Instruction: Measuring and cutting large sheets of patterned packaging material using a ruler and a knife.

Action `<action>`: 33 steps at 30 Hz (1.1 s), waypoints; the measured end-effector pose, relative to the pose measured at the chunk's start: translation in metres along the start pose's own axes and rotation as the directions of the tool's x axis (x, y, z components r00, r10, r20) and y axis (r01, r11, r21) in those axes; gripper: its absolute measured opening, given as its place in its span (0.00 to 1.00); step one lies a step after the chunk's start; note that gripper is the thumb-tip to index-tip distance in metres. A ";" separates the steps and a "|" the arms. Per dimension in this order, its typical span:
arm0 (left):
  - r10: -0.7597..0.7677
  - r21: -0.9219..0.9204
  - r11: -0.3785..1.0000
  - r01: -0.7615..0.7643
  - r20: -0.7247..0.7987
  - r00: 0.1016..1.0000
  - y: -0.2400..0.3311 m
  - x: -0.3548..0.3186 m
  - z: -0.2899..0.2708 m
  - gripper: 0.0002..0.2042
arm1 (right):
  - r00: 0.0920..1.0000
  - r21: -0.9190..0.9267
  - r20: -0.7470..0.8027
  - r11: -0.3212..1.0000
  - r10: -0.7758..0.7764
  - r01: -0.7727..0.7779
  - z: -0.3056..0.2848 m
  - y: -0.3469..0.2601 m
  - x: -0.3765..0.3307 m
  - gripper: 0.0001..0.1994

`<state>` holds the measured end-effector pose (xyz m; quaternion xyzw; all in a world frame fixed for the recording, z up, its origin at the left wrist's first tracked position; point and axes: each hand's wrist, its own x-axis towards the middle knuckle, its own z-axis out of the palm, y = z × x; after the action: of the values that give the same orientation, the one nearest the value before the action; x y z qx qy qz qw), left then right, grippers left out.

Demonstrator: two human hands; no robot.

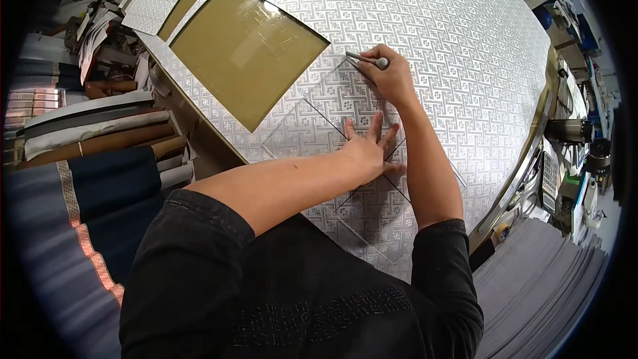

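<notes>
Silver-white material with a woven-lattice pattern [458,46] covers the large table. On it lies a clear rectangular template [319,134] marked with thin dark crossing lines. My left hand [369,149] presses on the template's middle, fingers spread, the left forearm reaching across from the lower left. Past it, at the template's far corner, my right hand [393,80] grips a slim pen-like tool [364,60] with a dark shaft and a rounded grey end. Its tip points left, near the corner; whether it touches the material I cannot tell.
Left of the template, a rectangular opening in the material bares a glossy olive-brown surface [242,53]. A cut patterned piece [159,1] lies at the far left. Rolls of material [100,134] fill the left side. A stack of grey sheets [538,286] stands at the lower right.
</notes>
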<state>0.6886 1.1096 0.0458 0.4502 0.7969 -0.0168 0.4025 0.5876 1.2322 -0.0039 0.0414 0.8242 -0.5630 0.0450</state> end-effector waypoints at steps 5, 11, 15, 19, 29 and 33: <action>0.023 0.087 0.996 -0.020 -0.041 0.999 0.003 0.000 0.009 0.31 | 0.989 -0.011 0.093 0.993 -0.112 0.114 -0.018 0.011 0.023 0.06; -0.079 -0.045 0.996 0.078 -0.012 0.997 0.008 0.003 0.002 0.27 | 0.861 -0.138 0.481 0.956 -0.162 0.257 -0.044 -0.039 0.087 0.07; -0.019 -0.092 0.995 0.024 0.057 0.998 0.001 0.004 -0.005 0.25 | 0.734 -0.221 0.679 0.959 0.020 0.178 -0.040 -0.068 0.117 0.07; -0.001 -0.170 0.985 0.008 0.045 0.999 0.001 0.006 0.000 0.24 | 0.610 -0.293 0.788 0.922 0.083 0.253 -0.036 -0.071 0.133 0.08; 0.022 0.001 1.000 -0.022 0.018 1.000 0.004 0.001 -0.001 0.30 | 0.588 -0.271 0.806 0.924 0.065 0.269 -0.035 -0.073 0.135 0.05; 0.019 -0.006 1.000 -0.019 0.018 1.000 0.003 0.002 -0.004 0.30 | 0.576 -0.231 0.817 0.936 0.039 0.265 -0.027 -0.072 0.133 0.06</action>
<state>0.6878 1.1146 0.0480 0.4562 0.7891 -0.0147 0.4112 0.4466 1.2340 0.0561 -0.2815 0.7946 -0.3754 0.3852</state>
